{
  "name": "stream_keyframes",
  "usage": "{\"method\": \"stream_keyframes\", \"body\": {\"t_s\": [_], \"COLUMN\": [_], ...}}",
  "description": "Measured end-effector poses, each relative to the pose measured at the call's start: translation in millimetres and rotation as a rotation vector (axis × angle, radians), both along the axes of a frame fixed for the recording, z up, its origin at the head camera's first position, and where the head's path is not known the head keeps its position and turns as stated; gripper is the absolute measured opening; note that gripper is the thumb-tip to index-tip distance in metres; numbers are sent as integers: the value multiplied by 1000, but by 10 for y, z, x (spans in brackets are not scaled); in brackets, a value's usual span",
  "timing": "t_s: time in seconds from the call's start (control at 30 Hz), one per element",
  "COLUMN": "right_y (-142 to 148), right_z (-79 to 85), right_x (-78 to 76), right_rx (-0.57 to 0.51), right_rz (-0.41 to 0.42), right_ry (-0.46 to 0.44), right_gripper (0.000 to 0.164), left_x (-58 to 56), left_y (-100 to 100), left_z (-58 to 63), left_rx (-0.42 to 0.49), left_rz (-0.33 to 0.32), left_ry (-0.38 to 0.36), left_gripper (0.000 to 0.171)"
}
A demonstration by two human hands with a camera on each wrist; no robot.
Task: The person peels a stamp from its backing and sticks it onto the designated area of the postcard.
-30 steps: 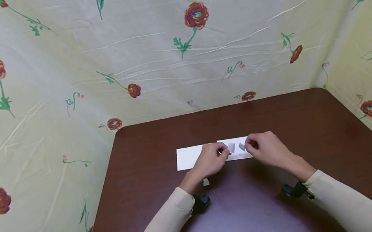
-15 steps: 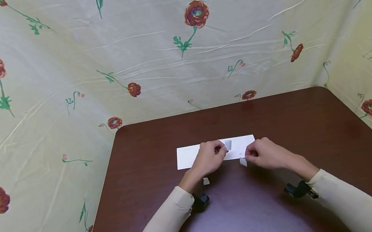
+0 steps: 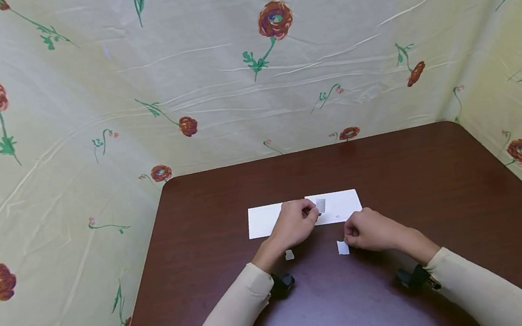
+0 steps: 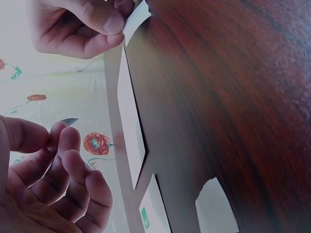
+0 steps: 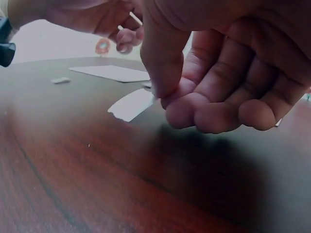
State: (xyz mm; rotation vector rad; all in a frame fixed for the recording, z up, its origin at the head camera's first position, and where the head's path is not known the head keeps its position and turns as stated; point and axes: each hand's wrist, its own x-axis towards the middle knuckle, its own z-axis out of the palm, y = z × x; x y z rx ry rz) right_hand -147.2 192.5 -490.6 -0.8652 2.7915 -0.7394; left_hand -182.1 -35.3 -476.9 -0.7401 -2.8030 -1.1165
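In the head view, my left hand (image 3: 295, 219) hovers over two white cards, pinching a small greyish scrap (image 3: 321, 206) between thumb and index finger. From the left wrist, the scrap (image 4: 68, 121) appears edge-on as a dark sliver. My right hand (image 3: 373, 229) is nearer the front, with thumb and index finger on the edge of a small white paper piece (image 3: 343, 248). Close over the tabletop, this paper piece (image 5: 132, 104) shows a ragged edge. Behind the hands lie the right card (image 3: 344, 204), with small print, and the left card (image 3: 264, 221), partly covered by my left hand.
Another small paper piece (image 3: 289, 255) with an uneven edge lies on the brown table (image 3: 217, 280), in front of the left card. A flower-patterned sheet (image 3: 205, 54) hangs behind and at the sides. Dark wrist bands (image 3: 282, 285) sit below the sleeves.
My right hand has come down from over the right card toward the front, bringing its paper piece to the table. My left hand stays nearly still with its scrap.
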Motion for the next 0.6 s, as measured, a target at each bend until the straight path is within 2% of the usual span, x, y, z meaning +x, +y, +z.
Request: {"method": "stream_keyframes", "body": {"t_s": [0.2,0.3,0.6], "right_y": [2,-4,-84], "right_z": [-2,33,248], "right_x": [9,-11,-94], "right_rx": [32,39,-79], "right_rz": [-35,-45,-43], "right_ry": [-5,23,256], "right_gripper": [19,18,5], "left_x": [5,4,3], "left_y": [10,18,35], "left_z": [-16,-24,-51], "left_rx": [-4,-6,-4], "left_rz": [-3,-6,-24], "left_ry": [12,12,-12], "left_gripper": [18,18,18]}}
